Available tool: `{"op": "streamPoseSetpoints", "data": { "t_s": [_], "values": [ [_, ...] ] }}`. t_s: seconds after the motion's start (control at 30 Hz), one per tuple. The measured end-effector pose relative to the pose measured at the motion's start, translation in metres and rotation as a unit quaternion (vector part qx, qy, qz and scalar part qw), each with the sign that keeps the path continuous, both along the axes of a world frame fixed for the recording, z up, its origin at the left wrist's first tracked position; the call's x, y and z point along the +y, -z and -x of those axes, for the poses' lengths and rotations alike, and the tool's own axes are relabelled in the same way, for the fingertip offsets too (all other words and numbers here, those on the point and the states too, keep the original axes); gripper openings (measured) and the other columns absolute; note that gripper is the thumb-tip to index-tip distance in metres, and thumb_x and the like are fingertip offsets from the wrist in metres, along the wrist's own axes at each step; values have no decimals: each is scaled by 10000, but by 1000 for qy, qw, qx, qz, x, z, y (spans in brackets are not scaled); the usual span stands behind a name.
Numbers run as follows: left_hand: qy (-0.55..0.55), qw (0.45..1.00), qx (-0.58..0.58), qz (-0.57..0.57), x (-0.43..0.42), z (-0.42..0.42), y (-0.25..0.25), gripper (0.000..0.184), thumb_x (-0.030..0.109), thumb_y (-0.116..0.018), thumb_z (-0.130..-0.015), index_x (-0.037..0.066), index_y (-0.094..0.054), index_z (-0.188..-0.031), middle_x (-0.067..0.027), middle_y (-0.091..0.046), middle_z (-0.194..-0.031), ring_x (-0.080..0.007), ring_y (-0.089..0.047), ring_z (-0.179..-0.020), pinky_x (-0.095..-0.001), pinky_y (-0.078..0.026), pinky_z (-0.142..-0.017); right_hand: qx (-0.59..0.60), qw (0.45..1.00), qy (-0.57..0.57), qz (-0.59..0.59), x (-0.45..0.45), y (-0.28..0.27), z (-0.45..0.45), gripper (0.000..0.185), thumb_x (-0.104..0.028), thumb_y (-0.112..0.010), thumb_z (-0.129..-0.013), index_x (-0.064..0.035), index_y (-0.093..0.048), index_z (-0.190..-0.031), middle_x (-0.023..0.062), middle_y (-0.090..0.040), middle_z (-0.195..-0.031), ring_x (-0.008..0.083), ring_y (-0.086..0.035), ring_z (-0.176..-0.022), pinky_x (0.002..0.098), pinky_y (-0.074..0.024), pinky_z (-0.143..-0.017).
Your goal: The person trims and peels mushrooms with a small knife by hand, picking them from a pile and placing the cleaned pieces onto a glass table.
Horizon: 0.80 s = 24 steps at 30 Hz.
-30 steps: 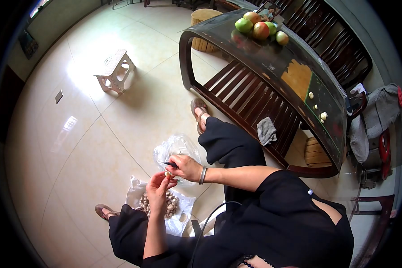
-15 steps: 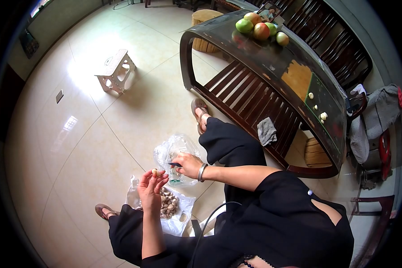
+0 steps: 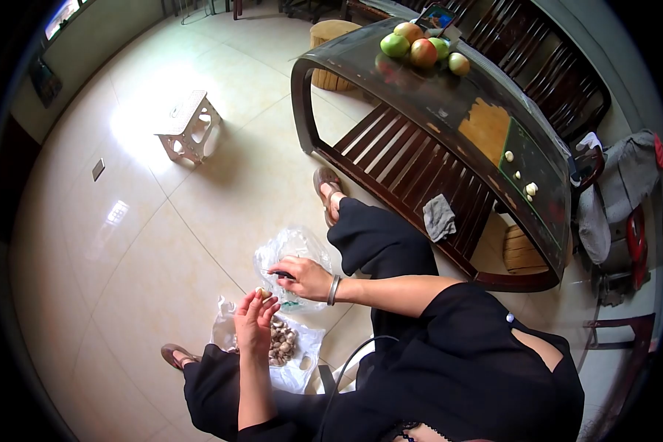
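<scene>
Between the fingertips of my left hand (image 3: 252, 328) is a small pale garlic clove (image 3: 264, 293). My right hand (image 3: 308, 278) is closed around a small dark tool (image 3: 282, 275), whose working end I cannot make out. Beneath my right hand lies a crumpled clear plastic bag (image 3: 276, 247) on the floor. Below my left hand a white plastic bag (image 3: 311, 346) is spread out, with many brownish unpeeled garlic cloves (image 3: 281, 342) on it, partly hidden by my wrist.
To the right stands a dark low table (image 3: 420, 96) with several mangoes (image 3: 423, 53), a few peeled cloves (image 3: 532, 189) and a phone (image 3: 436, 19) on top. A grey cloth (image 3: 440, 218) lies on its slatted shelf. A folding stool (image 3: 190, 127) stands on the tiled floor.
My right hand has shifted slightly left and turned, with the dark tool still in it. My left hand has moved a little right and down, keeping the clove.
</scene>
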State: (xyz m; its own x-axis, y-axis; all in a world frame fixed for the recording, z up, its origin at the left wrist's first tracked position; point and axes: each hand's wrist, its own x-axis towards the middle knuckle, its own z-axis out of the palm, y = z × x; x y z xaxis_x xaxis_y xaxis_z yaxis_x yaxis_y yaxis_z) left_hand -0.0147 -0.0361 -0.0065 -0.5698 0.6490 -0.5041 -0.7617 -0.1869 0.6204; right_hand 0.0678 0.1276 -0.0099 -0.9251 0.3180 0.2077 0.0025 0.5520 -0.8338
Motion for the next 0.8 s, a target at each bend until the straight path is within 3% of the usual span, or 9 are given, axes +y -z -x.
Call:
{"op": "streamPoseSetpoints", "data": {
  "t_s": [0.1, 0.17, 0.33, 0.47, 0.63, 0.73, 0.8],
  "values": [
    [-9, 999, -40, 8, 1, -3, 1, 196, 61, -555, -822, -34, -509, -987, -162, -599, -905, -259, -618, -803, -328, -535, -684, 13, 997, -73, 12, 1, -16, 0, 335, -312, -604, -770, -72, -555, -999, 100, -552, -863, 276, -568, -788, 337, -463, -685],
    [0, 998, -66, -8, 2, -5, 4, 184, 56, -554, -820, -31, -512, -977, -158, -602, -900, -250, -618, -798, -325, -533, -692, -13, 992, -98, -75, -4, -16, -5, 392, -355, -607, -751, -84, -532, -1024, 94, -550, -907, 293, -577, -799, 350, -476, -667],
    [37, 996, -74, -24, 4, -10, 1, 93, 32, -531, -820, -14, -534, -901, -151, -605, -889, -240, -617, -804, -346, -526, -744, -8, 992, -85, -96, -6, -21, -9, 311, -275, -596, -763, -88, -537, -1004, 96, -546, -891, 287, -580, -775, 350, -476, -644],
    [49, 996, -62, -32, 4, -12, 6, 122, 46, -537, -821, -21, -528, -923, -166, -601, -896, -249, -615, -810, -357, -525, -745, -16, 991, -99, -89, -5, -16, -8, 238, -222, -599, -762, -85, -556, -952, 90, -546, -855, 280, -578, -757, 348, -472, -634],
    [93, 995, -23, -28, 10, -10, -13, 184, 90, -548, -832, -26, -516, -971, -199, -590, -924, -272, -610, -834, -368, -524, -745, 46, 995, -3, -83, 23, -39, -6, 179, -179, -613, -760, -70, -588, -899, 97, -563, -782, 265, -579, -709, 329, -466, -621],
    [104, 994, 4, 11, -9, 0, 31, 155, 103, -538, -844, -13, -525, -946, -140, -591, -799, -211, -597, -707, -310, -519, -635, 98, 981, 99, -138, 76, -79, -14, 174, -195, -610, -772, -41, -609, -853, 119, -585, -771, 261, -582, -714, 328, -468, -627],
    [85, 995, 17, 48, -8, -1, 28, 96, 101, -528, -851, 7, -529, -872, -73, -546, -657, -150, -529, -561, -256, -470, -521, 121, 964, 177, -157, 111, -119, -35, 198, -218, -603, -777, -25, -615, -821, 133, -594, -773, 267, -588, -739, 334, -471, -645]
  ]
}}
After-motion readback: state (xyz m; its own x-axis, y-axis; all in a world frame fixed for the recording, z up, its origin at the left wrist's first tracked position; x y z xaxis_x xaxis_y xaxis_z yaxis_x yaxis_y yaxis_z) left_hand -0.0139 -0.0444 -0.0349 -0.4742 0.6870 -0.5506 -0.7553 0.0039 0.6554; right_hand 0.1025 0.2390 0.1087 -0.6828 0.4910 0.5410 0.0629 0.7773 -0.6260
